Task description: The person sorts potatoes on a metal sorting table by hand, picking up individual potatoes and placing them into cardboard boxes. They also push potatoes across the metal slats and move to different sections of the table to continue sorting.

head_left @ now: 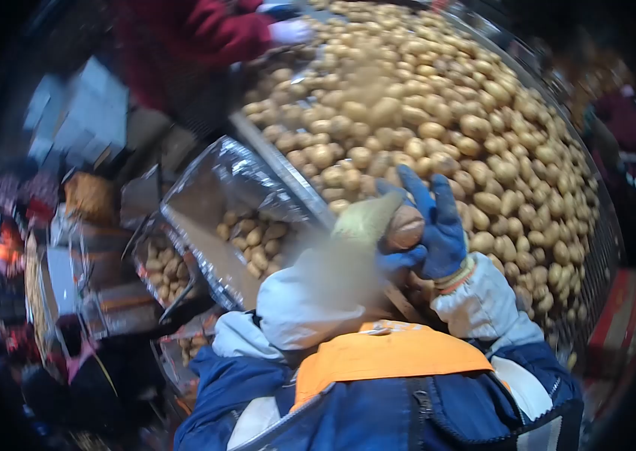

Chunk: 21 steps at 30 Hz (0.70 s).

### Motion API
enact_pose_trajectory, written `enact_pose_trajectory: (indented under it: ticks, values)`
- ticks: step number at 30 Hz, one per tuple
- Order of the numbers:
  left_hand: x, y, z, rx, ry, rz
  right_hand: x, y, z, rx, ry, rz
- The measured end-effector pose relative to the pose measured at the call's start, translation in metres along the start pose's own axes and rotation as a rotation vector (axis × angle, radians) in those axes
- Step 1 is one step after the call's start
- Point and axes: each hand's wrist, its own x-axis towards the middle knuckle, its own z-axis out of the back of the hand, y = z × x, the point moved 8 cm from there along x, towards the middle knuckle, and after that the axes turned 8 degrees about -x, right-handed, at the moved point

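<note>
My left hand (369, 219), in a yellowish glove, is closed around a brownish potato (406, 228) in front of my chest. Its sleeve is badly blurred. Close beside it on the right, my right hand (442, 229) wears a blue glove, with its upper fingers stretched apart. The potato lies between the two gloves, and the exact finger contact is partly hidden. Behind and around both hands spreads a large heap of potatoes (483, 124).
A plastic-lined box (201, 259) holding potatoes stands left of my hands, with another potato container (158, 289) beyond it. The heap has a metal edge (284, 169). A co-worker's red sleeve (220, 37) reaches in at the top. Stacked pale boxes (89, 113) stand at the left.
</note>
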Motion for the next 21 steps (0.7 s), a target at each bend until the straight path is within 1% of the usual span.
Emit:
enact_pose_trajectory:
  ticks: [1,2,3,4,5,6,7,8,9,10,11,12,13,14,15,17,18,20,21]
  values:
    - [-0.009,0.012,0.009,-0.224,-0.071,0.104,-0.002,0.005,-0.016,-0.235,0.179,0.267]
    - [-0.011,0.003,0.024,0.006,-0.007,0.041,0.001,0.003,-0.025,-0.440,0.215,0.244]
    - [-0.034,0.005,0.043,-0.042,-0.104,0.334,0.001,-0.007,-0.018,-0.244,0.062,0.099]
    - [-0.053,0.009,0.065,-0.064,-0.187,0.370,0.005,-0.011,-0.027,-0.277,-0.025,-0.259]
    - [-0.074,0.011,0.084,-0.088,-0.270,0.401,0.004,-0.017,-0.016,-0.192,-0.084,-0.344]
    - [-0.099,0.015,0.102,-0.462,-0.413,0.487,0.002,-0.015,-0.019,-0.329,-0.119,-0.389]
    - [-0.131,0.029,0.132,-0.385,-0.521,0.476,0.002,-0.010,-0.030,-0.563,0.036,-0.265]
    - [-0.152,-0.002,0.168,0.040,-0.589,0.483,0.001,-0.015,-0.018,-0.530,0.042,-0.299]
    - [-0.192,0.011,0.192,-0.167,-0.779,0.460,0.003,-0.013,-0.023,-0.551,0.097,-0.275]
    - [-0.217,-0.014,0.212,-0.326,-1.042,0.619,0.003,-0.013,-0.020,-0.598,0.065,-0.297]
    - [-0.287,0.018,0.246,-0.061,-1.071,0.490,0.003,-0.012,-0.017,-0.648,0.031,-0.313]
    - [-0.319,0.003,0.263,-0.158,-1.234,0.509,0.003,-0.014,-0.011,-0.629,-0.047,-0.367]
    - [-0.357,-0.006,0.278,-0.076,-1.310,0.481,0.003,-0.014,-0.011,-0.635,-0.004,-0.334]
    - [-0.393,-0.015,0.288,0.048,-1.372,0.557,0.003,-0.016,-0.009,-0.648,-0.009,-0.352]
    - [-0.418,-0.026,0.291,0.075,-1.471,0.607,0.003,-0.017,-0.007,-0.663,-0.015,-0.367]
    - [-0.479,-0.020,0.298,0.255,-1.493,0.858,0.003,-0.020,-0.007,-0.680,0.008,-0.366]
    - [-0.498,-0.015,0.296,0.261,-1.506,0.860,0.003,-0.021,-0.007,-0.707,0.018,-0.358]
    - [-0.537,0.005,0.286,0.044,-1.654,0.837,0.004,-0.023,-0.001,-0.713,0.012,-0.379]
    - [-0.548,0.017,0.282,0.045,-1.663,0.838,0.004,-0.024,0.002,-0.724,-0.005,-0.399]
